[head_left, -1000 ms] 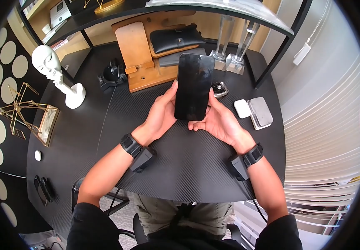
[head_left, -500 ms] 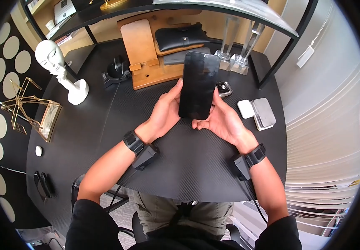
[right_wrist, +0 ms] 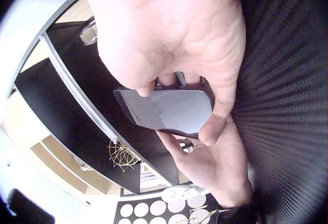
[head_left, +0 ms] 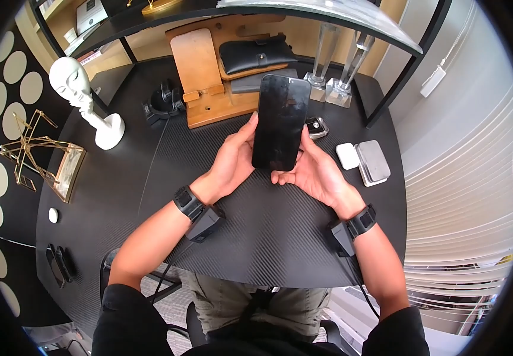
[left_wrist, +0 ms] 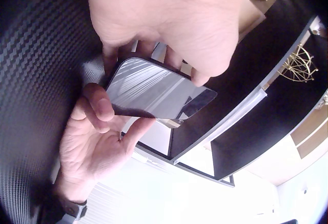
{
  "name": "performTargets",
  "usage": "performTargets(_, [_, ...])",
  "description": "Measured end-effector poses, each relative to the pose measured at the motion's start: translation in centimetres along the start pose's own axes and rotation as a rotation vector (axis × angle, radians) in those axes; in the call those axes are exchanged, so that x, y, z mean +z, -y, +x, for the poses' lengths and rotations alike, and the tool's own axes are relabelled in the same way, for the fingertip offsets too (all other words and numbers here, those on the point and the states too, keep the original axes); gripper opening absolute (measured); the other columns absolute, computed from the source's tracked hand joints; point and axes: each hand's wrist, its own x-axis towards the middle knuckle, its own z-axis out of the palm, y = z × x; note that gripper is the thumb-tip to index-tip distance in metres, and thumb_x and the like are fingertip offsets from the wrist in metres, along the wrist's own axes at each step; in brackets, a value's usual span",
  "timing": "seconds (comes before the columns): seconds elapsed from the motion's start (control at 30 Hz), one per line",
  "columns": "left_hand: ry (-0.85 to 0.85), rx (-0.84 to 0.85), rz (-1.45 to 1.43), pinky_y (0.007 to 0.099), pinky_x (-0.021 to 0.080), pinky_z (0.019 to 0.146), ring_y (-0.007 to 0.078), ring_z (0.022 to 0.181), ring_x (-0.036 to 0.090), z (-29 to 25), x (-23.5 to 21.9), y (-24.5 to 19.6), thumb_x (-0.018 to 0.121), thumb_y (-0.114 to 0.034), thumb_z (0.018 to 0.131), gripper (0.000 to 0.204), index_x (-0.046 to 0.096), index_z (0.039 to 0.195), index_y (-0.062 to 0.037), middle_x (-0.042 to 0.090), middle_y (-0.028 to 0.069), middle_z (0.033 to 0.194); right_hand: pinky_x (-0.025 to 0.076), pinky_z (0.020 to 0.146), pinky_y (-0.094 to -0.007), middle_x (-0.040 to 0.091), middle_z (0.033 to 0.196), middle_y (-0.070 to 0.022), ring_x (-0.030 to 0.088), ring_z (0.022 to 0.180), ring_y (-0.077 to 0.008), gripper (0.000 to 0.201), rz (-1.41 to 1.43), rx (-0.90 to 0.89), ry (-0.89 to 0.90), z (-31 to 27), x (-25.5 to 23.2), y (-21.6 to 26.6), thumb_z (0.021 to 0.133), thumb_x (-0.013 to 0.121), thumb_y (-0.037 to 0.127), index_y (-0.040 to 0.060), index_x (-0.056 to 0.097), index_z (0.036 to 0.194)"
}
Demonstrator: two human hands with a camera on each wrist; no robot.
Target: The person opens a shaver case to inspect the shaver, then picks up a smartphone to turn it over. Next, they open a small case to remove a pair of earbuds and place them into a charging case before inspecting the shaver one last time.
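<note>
Flat black glass-fronted smartphone held above the dark carbon-weave desk, screen up and dark, top end tilted toward 12 o'clock; gripped along its 9 o'clock edge by the left hand, thumb lying up the side, fingers curled beneath; cradled from 3 o'clock by the right hand, fingers curled under the lower end, thumb against the edge. Just behind the phone at 12 o'clock, a wooden desk stand bearing a black leather pouch; at 1 o'clock, two clear crystal columns; at 3 o'clock, a small white case beside a flat silver tin; far at 9 o'clock, a white sculpted head bust and a gold wire frame ornament.
</note>
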Motion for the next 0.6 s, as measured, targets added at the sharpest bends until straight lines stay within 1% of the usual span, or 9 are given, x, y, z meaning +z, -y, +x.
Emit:
performTargets(0.2, [0.025,-0.019,-0.022,0.0426,0.044,0.109,0.0238,0.129,0.056,0.05,-0.18,-0.07,0.034,-0.052,0.108,0.061,0.046,0.148,-0.0075,0.056,0.0108,0.144,0.058,0.076,-0.0365,0.067,0.114,-0.0207,0.069,0.088,-0.0338,0.067,-0.003,-0.012,0.008,-0.02,0.08,0.08,0.107,0.031,0.056,-0.0007,0.047,0.138])
performTargets(0.3, [0.010,-0.028,-0.024,0.0427,0.044,0.109,0.0238,0.127,0.057,-0.10,0.07,-0.04,0.034,-0.051,0.108,0.060,0.046,0.148,-0.0078,0.057,0.0108,0.142,0.058,0.076,-0.0365,0.067,0.113,-0.0207,0.069,0.088,-0.0337,0.067,0.006,0.010,0.005,-0.08,0.00,-0.01,0.108,0.030,0.056,-0.0008,0.047,0.138])
performTargets(0.37, [-0.017,-0.004,-0.005,0.0423,0.045,0.108,0.0238,0.125,0.059,-0.07,0.21,-0.09,0.033,-0.052,0.108,0.060,0.046,0.148,-0.0080,0.059,0.0108,0.141,0.058,0.076,-0.0365,0.067,0.114,-0.0207,0.069,0.089,-0.0333,0.067,-0.011,0.004,0.010,-0.04,-0.06,-0.02,0.108,0.030,0.056,-0.0009,0.047,0.138])
performTargets(0.6, [0.007,-0.024,0.019,0.0416,0.046,0.107,0.0235,0.125,0.059,-0.08,0.00,-0.20,0.033,-0.052,0.108,0.060,0.046,0.147,-0.0080,0.059,0.0105,0.141,0.058,0.077,-0.0366,0.067,0.115,-0.0207,0.069,0.089,-0.0328,0.067,-0.004,-0.009,0.019,0.03,-0.04,-0.04,0.108,0.030,0.056,-0.0007,0.046,0.138])
